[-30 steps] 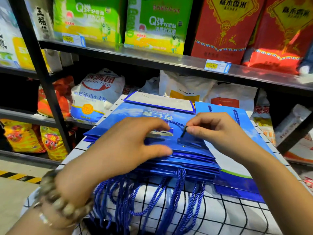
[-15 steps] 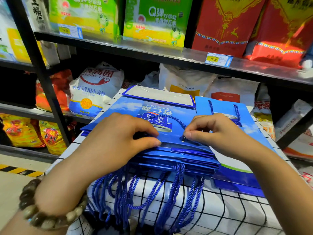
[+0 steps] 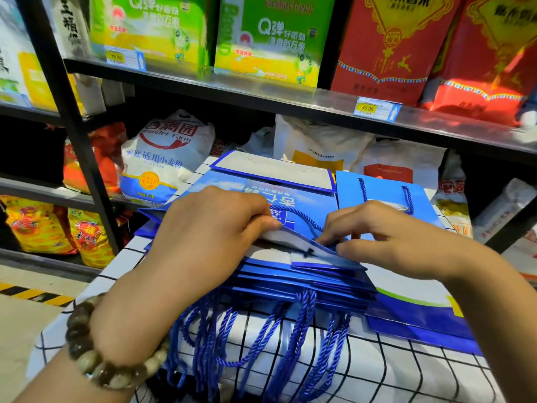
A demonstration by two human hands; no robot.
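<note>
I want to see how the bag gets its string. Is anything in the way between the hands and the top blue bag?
Nothing visible does. The left hand and right hand pinch the near edge of the top blue paper bag, by its cord handle.

Bright, even light is coming down from overhead, soaking the green boxes and red bags in strong colour. The metal shelf is throwing a pale glare along its front edge, and the recess beneath it is sinking into deep shadow. Motion blur is smearing the print on the upper packages, while the left hand and right hand are showing fairly sharp, casting soft shadows onto the blue paper bags. The wide lens is bending the black post and stretching the forearms near the lower corners.
</note>
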